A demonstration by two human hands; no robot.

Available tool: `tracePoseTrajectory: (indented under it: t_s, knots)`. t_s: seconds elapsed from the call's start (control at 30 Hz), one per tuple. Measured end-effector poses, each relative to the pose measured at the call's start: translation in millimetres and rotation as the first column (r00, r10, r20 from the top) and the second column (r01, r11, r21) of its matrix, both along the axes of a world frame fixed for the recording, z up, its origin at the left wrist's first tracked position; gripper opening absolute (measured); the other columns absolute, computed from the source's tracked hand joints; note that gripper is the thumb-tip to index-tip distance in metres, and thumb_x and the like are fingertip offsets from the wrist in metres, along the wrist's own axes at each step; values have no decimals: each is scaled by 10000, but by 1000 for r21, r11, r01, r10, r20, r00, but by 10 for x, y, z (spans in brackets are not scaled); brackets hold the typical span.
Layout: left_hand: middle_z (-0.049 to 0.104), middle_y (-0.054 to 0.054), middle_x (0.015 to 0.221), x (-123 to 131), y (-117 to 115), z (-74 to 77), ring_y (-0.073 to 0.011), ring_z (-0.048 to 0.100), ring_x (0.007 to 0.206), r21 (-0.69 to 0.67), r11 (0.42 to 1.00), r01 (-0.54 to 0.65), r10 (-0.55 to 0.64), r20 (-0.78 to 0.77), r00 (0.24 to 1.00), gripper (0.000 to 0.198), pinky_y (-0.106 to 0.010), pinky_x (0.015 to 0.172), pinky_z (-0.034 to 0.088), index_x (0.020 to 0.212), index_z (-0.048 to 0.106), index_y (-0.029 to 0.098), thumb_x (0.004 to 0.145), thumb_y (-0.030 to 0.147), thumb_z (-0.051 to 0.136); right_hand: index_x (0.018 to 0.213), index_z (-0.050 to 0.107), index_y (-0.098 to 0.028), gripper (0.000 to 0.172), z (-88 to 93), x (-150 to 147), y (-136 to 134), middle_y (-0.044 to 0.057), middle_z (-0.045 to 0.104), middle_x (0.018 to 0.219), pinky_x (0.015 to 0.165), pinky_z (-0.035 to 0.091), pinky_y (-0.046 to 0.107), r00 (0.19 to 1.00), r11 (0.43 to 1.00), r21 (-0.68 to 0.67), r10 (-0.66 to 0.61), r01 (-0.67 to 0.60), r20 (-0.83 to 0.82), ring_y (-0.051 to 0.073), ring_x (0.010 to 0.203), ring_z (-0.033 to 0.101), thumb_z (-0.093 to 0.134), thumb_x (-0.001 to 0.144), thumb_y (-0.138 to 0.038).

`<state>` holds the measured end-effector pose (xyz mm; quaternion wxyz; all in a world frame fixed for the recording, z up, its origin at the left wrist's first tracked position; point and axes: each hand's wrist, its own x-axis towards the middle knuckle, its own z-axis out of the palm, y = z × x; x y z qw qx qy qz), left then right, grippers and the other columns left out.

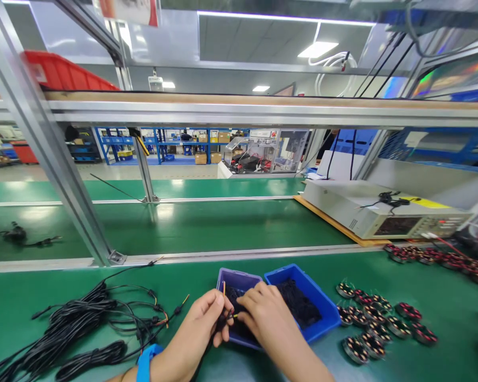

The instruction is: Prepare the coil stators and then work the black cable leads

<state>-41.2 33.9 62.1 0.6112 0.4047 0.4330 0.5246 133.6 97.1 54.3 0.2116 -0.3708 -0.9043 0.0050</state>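
Observation:
Over the purple bin (239, 274), my left hand (205, 321) pinches the end of a black cable (220, 324). An orange-yellow wire (224, 289) sticks up from between its thumb and forefinger. My right hand (269, 313) reaches in from the other side with bent fingers, its fingertips closed at a short yellow-tipped wire (235, 316) of the same cable. Small black parts (234, 295) lie in the purple bin, partly hidden by my hands. To its right, a blue bin (322, 318) holds a heap of black pieces (298, 302).
Coiled black cables (79, 318) with coloured wire ends spread over the green bench on the left. Several round copper-wound coils (376, 318) sit on the right, with more beside a grey instrument (382, 209). A metal upright (59, 143) and a shelf rail (239, 112) frame the bench.

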Motion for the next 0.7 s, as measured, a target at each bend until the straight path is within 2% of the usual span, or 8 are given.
tracePoseTrajectory:
  t_s: [0.07, 0.13, 0.2, 0.3, 0.47, 0.53, 0.7]
  knots:
    - [574, 9, 689, 14, -17, -12, -77, 503, 467, -21, 998, 62, -62, -30, 998, 573, -188, 419, 279, 843, 608, 162, 813, 733, 631, 685, 706, -212, 164, -106, -131, 20, 25, 717, 699, 704, 402, 352, 997, 999, 29, 14, -17, 81, 246, 782, 604, 819, 757, -117]
    - [594, 3, 692, 25, -39, 2, -82, 518, 457, -25, 993, 112, -113, -56, 992, 572, -182, 406, 261, 878, 617, 162, 793, 726, 661, 570, 636, -209, 286, -167, -224, 30, 22, 673, 618, 664, 367, 347, 996, 999, 37, 17, -20, 91, 229, 731, 581, 787, 785, -95]
    - [604, -1, 685, 31, -55, 38, -101, 550, 488, -11, 992, 123, -123, -69, 990, 568, -177, 407, 276, 876, 613, 167, 757, 714, 708, 547, 607, -208, 339, -171, -249, 35, 20, 645, 589, 643, 342, 346, 996, 999, 46, 4, -8, 86, 220, 704, 562, 738, 830, -77]
    - [578, 10, 600, 31, -49, 89, -127, 559, 522, -6, 994, 112, -112, -78, 991, 572, -176, 413, 302, 819, 599, 173, 704, 713, 748, 601, 642, -215, 293, -118, -182, 28, 12, 645, 618, 636, 338, 335, 999, 999, 42, -7, 6, 46, 216, 706, 561, 735, 842, -78]
    - [457, 72, 503, 31, 5, 76, -71, 396, 422, -113, 992, 49, -63, -127, 990, 603, -178, 385, 160, 765, 629, 161, 617, 725, 782, 846, 711, -222, 211, -116, -60, -16, 18, 685, 777, 673, 428, 290, 998, 1000, -1, -2, 2, -63, 194, 730, 609, 621, 913, -44]
    - [430, 82, 510, 33, 20, 62, -57, 358, 415, -112, 993, 23, -38, -134, 990, 574, -187, 395, 144, 734, 639, 160, 621, 703, 788, 900, 691, -218, 222, -146, -45, -33, 20, 686, 814, 684, 467, 273, 994, 1000, -29, 1, -4, -111, 184, 738, 635, 562, 940, -42]
    - [374, 92, 525, 18, 35, 68, -66, 302, 467, -59, 998, -18, 11, -127, 992, 459, -197, 435, 186, 706, 646, 172, 674, 605, 796, 873, 592, -219, 218, -126, -20, -82, 29, 679, 834, 670, 517, 277, 970, 995, -98, -27, 3, -243, 187, 739, 667, 450, 1014, -135]
